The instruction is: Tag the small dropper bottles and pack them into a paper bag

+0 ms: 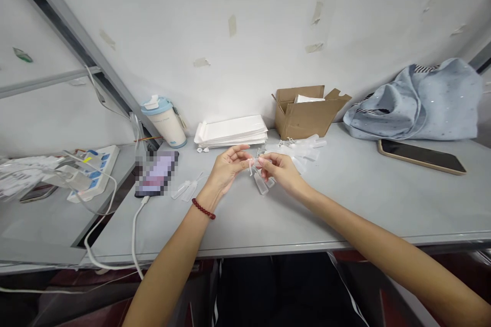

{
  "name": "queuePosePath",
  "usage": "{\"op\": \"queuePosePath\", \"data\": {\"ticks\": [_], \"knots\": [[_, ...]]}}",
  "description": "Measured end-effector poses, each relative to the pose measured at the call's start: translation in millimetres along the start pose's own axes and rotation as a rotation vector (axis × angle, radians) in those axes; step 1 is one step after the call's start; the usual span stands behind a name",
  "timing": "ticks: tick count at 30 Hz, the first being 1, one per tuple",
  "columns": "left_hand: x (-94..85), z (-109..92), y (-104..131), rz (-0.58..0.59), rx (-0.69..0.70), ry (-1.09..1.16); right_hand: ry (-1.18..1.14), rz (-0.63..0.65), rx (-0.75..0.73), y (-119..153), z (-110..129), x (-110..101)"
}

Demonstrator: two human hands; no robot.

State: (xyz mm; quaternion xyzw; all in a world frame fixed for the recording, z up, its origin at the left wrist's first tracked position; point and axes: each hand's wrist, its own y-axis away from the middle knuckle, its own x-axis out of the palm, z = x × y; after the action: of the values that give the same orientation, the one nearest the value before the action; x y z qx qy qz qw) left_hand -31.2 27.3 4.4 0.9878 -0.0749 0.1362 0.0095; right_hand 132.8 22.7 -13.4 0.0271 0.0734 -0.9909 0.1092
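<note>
My left hand [229, 167], with a dark red bead bracelet [203, 209] at its wrist, pinches a small whitish translucent plastic piece [251, 164] between thumb and forefinger. Close beside it, my right hand [283, 169] is closed on the same piece or one joined to it; its fingertips partly hide the join. Below the fingers sits a clear tube-shaped piece [261, 184] with a thin loop. More translucent tubes [303, 150] are heaped behind my right hand. A few similar tubes [186, 190] lie left of my left hand.
A stack of white envelopes [232, 132], a cardboard box [307, 118] and a lidded cup [165, 122] stand along the wall. Phones lie at left [158, 173] and right [420, 156]. A blue bag [418, 102] rests behind. White cables [135, 235] cross the left edge near a power strip [95, 173].
</note>
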Motion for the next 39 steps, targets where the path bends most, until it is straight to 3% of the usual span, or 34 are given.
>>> {"op": "queuePosePath", "data": {"ticks": [12, 24, 31, 39], "knots": [[-0.5, 1, 2, 0.082, -0.013, -0.247, 0.015, -0.081, -0.077, -2, -1, -2], [3.8, 9, 6, 0.079, 0.294, -0.495, 0.027, -0.011, -0.052, -5, 5, -9], [6.4, 2, 7, 0.085, 0.275, -0.529, 0.027, 0.001, -0.059, -6, 5, -7], [7.0, -1, 8, 0.107, 0.2, -0.48, 0.13, -0.054, -0.181, -1, 8, -7]]}}
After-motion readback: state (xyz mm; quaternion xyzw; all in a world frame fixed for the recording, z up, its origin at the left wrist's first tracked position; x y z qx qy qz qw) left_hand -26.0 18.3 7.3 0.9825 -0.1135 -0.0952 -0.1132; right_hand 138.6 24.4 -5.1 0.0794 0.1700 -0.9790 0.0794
